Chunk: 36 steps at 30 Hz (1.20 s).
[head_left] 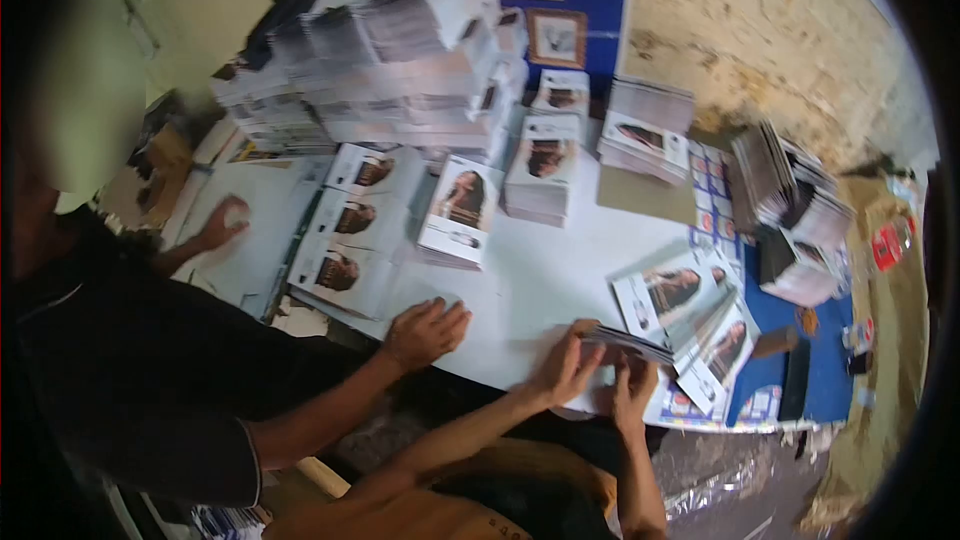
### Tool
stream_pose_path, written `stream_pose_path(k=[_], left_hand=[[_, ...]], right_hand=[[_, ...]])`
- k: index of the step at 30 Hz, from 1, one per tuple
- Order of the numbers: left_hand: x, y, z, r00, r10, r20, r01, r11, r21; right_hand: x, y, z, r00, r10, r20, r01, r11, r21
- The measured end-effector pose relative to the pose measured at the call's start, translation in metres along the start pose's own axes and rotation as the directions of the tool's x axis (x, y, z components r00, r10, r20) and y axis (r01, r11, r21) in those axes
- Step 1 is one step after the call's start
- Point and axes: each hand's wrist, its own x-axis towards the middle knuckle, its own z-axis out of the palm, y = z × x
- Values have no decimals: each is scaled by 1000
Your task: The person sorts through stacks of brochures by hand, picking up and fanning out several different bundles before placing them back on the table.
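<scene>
Near the front edge of the table, my left hand (568, 370) is closed on the left end of a small stack of printed booklets (632, 341). My right hand (632, 385) grips the same stack from below, near its right end. The stack is seen almost edge-on, tilted down to the right, so its covers are mostly hidden. Just beyond it, several loose booklets (668, 290) lie fanned and overlapping, their covers showing a long-haired figure. One more booklet (722, 355) lies at an angle beside the held stack.
A co-worker's hand (428, 332) rests at the table edge to my left; their other hand (222, 224) is farther left. Tall piles of printed sheets (400, 50) stand at the back. Neat stacks (460, 210) fill the middle. More bundles (800, 265) and a dark block (795, 380) sit right.
</scene>
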Motion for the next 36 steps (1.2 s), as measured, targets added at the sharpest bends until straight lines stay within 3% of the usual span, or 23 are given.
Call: stream_pose_path(k=[1,3,8,11,18,20,22,25,31,32,33,34,35,36], left_hand=[[2,4,0,999,-40,-12,40,999,-26],[7,3,2,984,162,-77,-160,987,30],[5,-2,4,971,230,-70,-227,973,49],[3,-1,3,986,155,-67,-155,988,2],[-4,-21,4,956,294,-6,-285,933,218],[-4,-24,6,960,279,-9,-270,936,227],[-2,-13,7,980,186,-64,-179,979,102],[1,-6,4,984,171,-48,-167,983,73],[3,-5,3,982,189,-25,-188,981,49],[2,-4,-2,999,44,22,-45,996,79],[-2,-6,0,999,-42,21,41,998,45],[-2,-12,1,995,-68,79,56,988,145],[-15,-29,4,996,65,67,-81,956,283],[-6,-18,3,999,2,50,-10,989,151]], right_hand=[[0,-3,-1,1000,28,-3,-28,999,-22],[4,-13,5,997,-64,-38,65,998,4],[4,-14,3,998,-53,-16,53,997,-49],[4,-14,5,998,-50,-25,50,999,-8],[1,-2,1,1000,-5,-4,5,1000,-14],[1,0,0,1000,3,-7,-3,1000,7],[-1,4,0,1000,4,-12,-3,1000,28],[1,1,0,1000,-23,-1,23,999,-22],[3,-12,6,1000,0,-23,1,997,79],[0,7,2,1000,-5,-10,5,997,74],[0,3,0,999,-38,15,39,997,-70],[1,-2,2,992,-127,-28,124,989,-86],[-2,-6,-1,999,-27,-19,24,994,-108],[2,-8,-2,998,-69,-8,67,987,-146]])
